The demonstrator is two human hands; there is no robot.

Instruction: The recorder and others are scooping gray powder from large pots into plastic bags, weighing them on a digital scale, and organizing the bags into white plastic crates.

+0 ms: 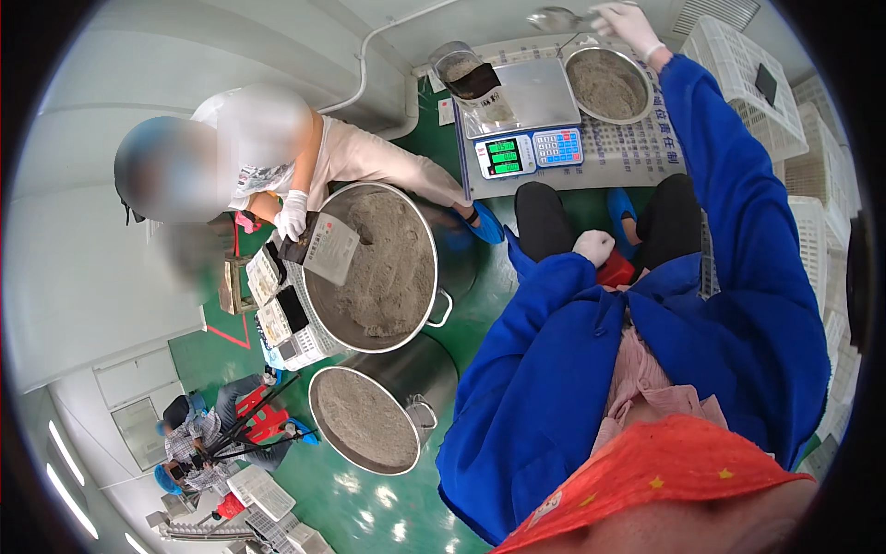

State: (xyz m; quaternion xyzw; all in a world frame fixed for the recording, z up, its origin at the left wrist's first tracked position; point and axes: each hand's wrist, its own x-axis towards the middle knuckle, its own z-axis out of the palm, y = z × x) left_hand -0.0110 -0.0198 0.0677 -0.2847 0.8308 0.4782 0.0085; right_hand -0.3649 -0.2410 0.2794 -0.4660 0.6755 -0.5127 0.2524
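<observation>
My right hand (pixel 629 28), in a white glove, is closed round the handle of a metal spoon (pixel 554 19), raised beyond a steel bowl (pixel 644 113) of grey-brown powder (pixel 604 83). Left of the bowl stands a digital scale (pixel 531 88) with lit green displays. At its left side are a black pouch with a pale label (pixel 487 103) and a clear container (pixel 452 54) with some powder in it. My left hand (pixel 593 246), gloved and curled into a fist, rests by my knees near something red (pixel 616 270); I see nothing in it.
Left of me, two large steel pots (pixel 441 309) (pixel 420 420) hold similar powder. A co-worker's gloved hand (pixel 292 216) holds a pouch (pixel 334 251) over the farther pot. White plastic crates (pixel 743 92) are stacked at right. Other people (pixel 198 434) sit far left by a tripod.
</observation>
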